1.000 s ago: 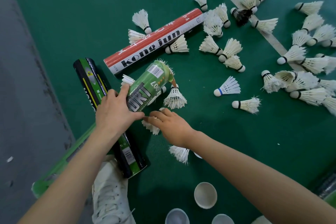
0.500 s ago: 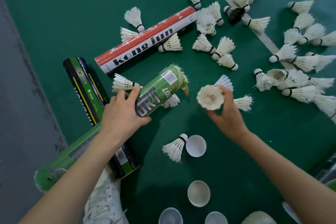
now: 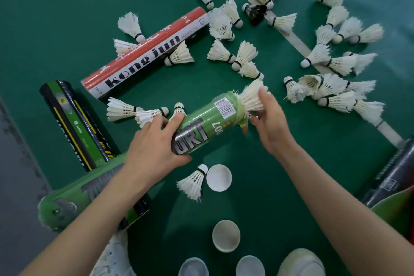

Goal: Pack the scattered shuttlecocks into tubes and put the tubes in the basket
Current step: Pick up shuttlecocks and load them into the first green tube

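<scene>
Right grip (image 3: 272, 123) has swung the white feather shuttlecock (image 3: 252, 96) across to the mouth of the green cardboard tube (image 3: 208, 123), pinching its skirt; left grip (image 3: 154, 148) wraps the tube's lower end. Loading step, I reckon. Next I'd push it straight down inside.

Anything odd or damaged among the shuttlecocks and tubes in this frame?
A black shuttlecock at the white line is the only dark one in view. The green tube has wrap that looks torn at its mouth, with an orange scrap hanging.
</scene>
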Action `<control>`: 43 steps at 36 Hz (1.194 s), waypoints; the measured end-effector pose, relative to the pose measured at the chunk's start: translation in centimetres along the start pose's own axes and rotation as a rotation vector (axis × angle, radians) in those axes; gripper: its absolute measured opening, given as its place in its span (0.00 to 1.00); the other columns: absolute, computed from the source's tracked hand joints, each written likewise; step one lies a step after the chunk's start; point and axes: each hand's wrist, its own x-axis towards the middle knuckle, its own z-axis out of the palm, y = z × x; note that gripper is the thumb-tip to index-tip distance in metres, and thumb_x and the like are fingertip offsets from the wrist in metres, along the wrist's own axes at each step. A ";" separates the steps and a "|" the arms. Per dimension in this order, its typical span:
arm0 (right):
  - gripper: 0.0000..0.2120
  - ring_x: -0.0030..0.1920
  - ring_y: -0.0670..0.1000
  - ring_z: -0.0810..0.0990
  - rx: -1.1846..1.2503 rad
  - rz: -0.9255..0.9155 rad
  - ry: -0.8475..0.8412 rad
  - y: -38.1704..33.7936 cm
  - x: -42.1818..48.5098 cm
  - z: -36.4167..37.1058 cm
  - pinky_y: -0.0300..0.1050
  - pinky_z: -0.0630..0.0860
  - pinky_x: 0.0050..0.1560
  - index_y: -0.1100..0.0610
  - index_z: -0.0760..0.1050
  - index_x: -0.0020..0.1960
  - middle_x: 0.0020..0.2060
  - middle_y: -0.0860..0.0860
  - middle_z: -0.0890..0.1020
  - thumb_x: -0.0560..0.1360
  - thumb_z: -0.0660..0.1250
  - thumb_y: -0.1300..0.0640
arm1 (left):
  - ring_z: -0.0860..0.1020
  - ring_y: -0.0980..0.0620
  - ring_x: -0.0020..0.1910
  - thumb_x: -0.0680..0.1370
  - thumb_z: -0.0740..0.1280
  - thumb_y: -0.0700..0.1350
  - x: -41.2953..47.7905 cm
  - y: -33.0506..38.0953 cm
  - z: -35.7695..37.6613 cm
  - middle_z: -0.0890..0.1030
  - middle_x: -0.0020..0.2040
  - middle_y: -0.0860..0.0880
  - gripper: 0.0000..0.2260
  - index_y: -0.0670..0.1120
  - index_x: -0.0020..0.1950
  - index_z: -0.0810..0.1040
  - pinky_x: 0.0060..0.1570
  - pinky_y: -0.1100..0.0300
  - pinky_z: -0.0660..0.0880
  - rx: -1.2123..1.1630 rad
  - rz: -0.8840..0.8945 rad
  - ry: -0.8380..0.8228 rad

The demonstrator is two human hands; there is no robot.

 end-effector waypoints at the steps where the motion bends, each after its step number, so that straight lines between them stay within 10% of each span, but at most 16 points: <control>1: 0.18 0.42 0.48 0.80 -0.039 0.012 -0.023 0.0 -0.2 0.1 0.39 0.75 0.39 0.57 0.74 0.58 0.47 0.54 0.82 0.82 0.54 0.46 | 0.68 0.49 0.59 0.67 0.72 0.62 0.0 0.2 0.0 0.67 0.60 0.51 0.41 0.59 0.75 0.55 0.57 0.54 0.68 -0.006 0.011 0.002; 7: 0.21 0.48 0.49 0.78 -0.169 -0.067 0.028 -0.2 -0.8 -0.3 0.55 0.71 0.60 0.53 0.80 0.53 0.44 0.49 0.83 0.80 0.52 0.42 | 0.68 0.50 0.58 0.67 0.73 0.62 -0.1 0.8 0.1 0.67 0.58 0.52 0.41 0.58 0.75 0.56 0.56 0.55 0.68 -0.060 0.026 0.027; 10: 0.22 0.52 0.50 0.77 -0.186 -0.154 -0.023 -0.1 -0.9 -0.5 0.42 0.76 0.47 0.47 0.72 0.68 0.60 0.57 0.79 0.78 0.52 0.45 | 0.67 0.50 0.59 0.67 0.72 0.62 -0.1 1.0 0.2 0.67 0.59 0.52 0.41 0.58 0.75 0.56 0.57 0.55 0.68 -0.025 0.050 0.023; 13: 0.22 0.46 0.46 0.77 -0.140 -0.153 -0.078 -0.1 -1.3 -0.1 0.34 0.73 0.39 0.49 0.70 0.70 0.55 0.55 0.81 0.80 0.49 0.47 | 0.67 0.50 0.58 0.67 0.73 0.61 0.0 1.1 0.3 0.68 0.58 0.51 0.41 0.57 0.75 0.58 0.57 0.54 0.67 -0.036 0.050 0.044; 17: 0.23 0.62 0.47 0.77 -0.098 -0.078 -0.174 0.4 -2.2 1.4 0.47 0.67 0.67 0.46 0.69 0.69 0.59 0.47 0.81 0.81 0.45 0.41 | 0.67 0.49 0.58 0.67 0.73 0.62 0.3 1.5 0.4 0.68 0.58 0.50 0.41 0.56 0.75 0.58 0.56 0.54 0.66 -0.015 0.044 0.067; 20: 0.26 0.64 0.46 0.76 -0.029 0.008 -0.216 0.3 -1.9 1.7 0.49 0.64 0.71 0.48 0.70 0.68 0.59 0.47 0.81 0.82 0.41 0.40 | 0.69 0.48 0.58 0.66 0.73 0.62 0.7 1.5 0.5 0.68 0.58 0.50 0.41 0.57 0.75 0.58 0.56 0.53 0.68 -0.005 0.013 0.054; 25: 0.19 0.59 0.47 0.77 -0.278 0.007 0.022 -0.8 1.0 1.5 0.45 0.74 0.58 0.50 0.77 0.60 0.58 0.48 0.80 0.82 0.51 0.44 | 0.69 0.47 0.58 0.67 0.72 0.63 1.7 1.5 0.6 0.68 0.58 0.49 0.42 0.58 0.75 0.55 0.55 0.53 0.69 0.025 -0.052 0.017; 32: 0.18 0.71 0.56 0.60 -0.959 -0.005 0.088 1.2 5.5 -0.6 0.49 0.60 0.70 0.52 0.72 0.68 0.68 0.56 0.69 0.79 0.61 0.58 | 0.70 0.45 0.58 0.67 0.72 0.62 2.5 0.6 0.5 0.68 0.57 0.48 0.40 0.56 0.73 0.56 0.57 0.52 0.69 0.092 -0.069 0.014; 43: 0.26 0.44 0.46 0.73 -0.630 -0.047 0.274 0.8 4.9 -0.9 0.36 0.67 0.42 0.51 0.60 0.74 0.51 0.49 0.75 0.78 0.62 0.60 | 0.68 0.44 0.63 0.68 0.72 0.62 2.1 0.2 1.2 0.66 0.66 0.46 0.40 0.57 0.74 0.55 0.62 0.50 0.67 0.082 -0.063 -0.024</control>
